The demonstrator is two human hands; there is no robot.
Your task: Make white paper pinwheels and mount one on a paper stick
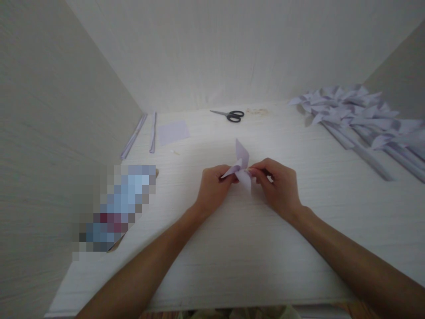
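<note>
A small pale lilac paper pinwheel point(241, 165) is held over the middle of the white table point(232, 248). My left hand point(214, 186) pinches its left blade between thumb and fingers. My right hand point(278, 186) grips it from the right, fingertips at its centre. One blade points up, another hangs down between the hands.
Black-handled scissors point(229, 115) lie at the back. A lilac paper square point(173, 131) and rolled paper sticks point(142, 133) sit at the back left. A pile of finished pinwheels on sticks point(358, 119) fills the right side. A blurred object point(116, 208) lies on the left. White walls enclose the table.
</note>
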